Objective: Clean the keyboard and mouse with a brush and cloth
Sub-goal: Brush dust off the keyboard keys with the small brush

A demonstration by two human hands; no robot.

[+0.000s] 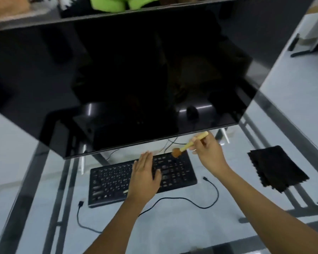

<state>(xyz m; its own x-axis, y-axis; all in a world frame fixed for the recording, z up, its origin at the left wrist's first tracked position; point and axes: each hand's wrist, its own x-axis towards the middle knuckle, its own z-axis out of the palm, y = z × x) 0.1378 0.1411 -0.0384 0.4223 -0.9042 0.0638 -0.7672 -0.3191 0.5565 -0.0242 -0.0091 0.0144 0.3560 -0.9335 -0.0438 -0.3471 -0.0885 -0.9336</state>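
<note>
One black keyboard (136, 180) lies flat on the glass bench (173, 226), a little below the middle of the view and turned a bit, so its right end sits higher than its left. One brush (189, 143) with a light wooden handle and brown bristles touches the keys at the top right corner of the keyboard. The right hand (208, 153) is closed around the handle, and the handle points up toward 1 o'clock. The left hand (145, 176) lies open and flat on the middle of the keyboard, fingers together, pressing on the keys.

One black cloth (277, 168) lies folded on the bench at 3 o'clock from the keyboard, well apart from it. There is bare glass between the cloth and the right arm.

Two black cables can be seen. One cable (196, 198) curls on the bench just below the keyboard, from 4 o'clock round to 6 o'clock, and goes under the left arm. The other one (81, 219) bends away at 7 o'clock near the keyboard's bottom left corner.

One big dark screen (117, 79) hangs over the top of the view at 12 o'clock. Its bottom edge is just above the keyboard and the brush tip. A dark round shape shows in the screen, maybe a mouse, but it is too dim to tell.

The bench has open room at 6 o'clock.
</note>
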